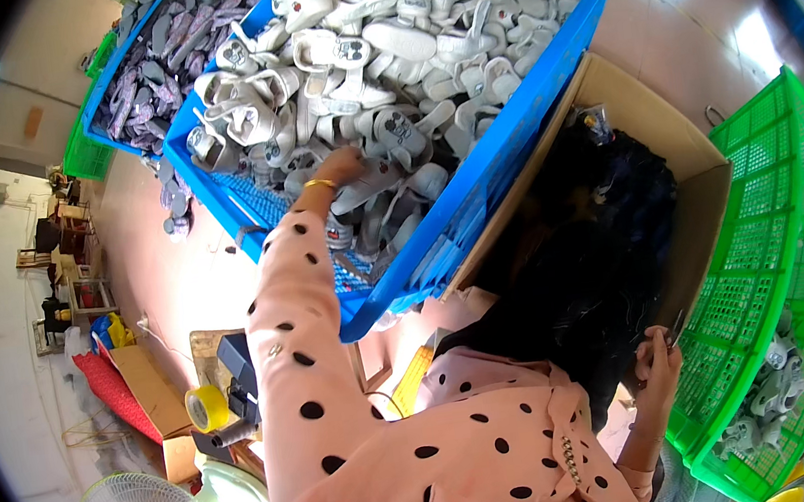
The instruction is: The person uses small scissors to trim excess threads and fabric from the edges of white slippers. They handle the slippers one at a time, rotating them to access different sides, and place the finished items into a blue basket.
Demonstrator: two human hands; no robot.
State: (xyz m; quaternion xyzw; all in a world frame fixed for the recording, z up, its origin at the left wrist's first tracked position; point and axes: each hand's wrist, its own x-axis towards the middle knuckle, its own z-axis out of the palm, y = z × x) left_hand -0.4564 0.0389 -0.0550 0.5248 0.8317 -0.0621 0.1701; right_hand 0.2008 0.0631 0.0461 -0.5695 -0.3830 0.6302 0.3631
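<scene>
Deep inside the blue crate (475,198), still heaped with white sandals (379,45), left hand (345,166) reaches; its grip unclear. Right hand (657,356) pinches a small tool (674,329); green crate (768,239) holds few.

Pink black-dotted sleeves, gold bangle (319,184)

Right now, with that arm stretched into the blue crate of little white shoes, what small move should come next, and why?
Probably closing the left hand on the nearest white shoe and lifting it out: the hand already rests on the pile in the blue crate, while the right hand holds a small tool by the green crate.
</scene>
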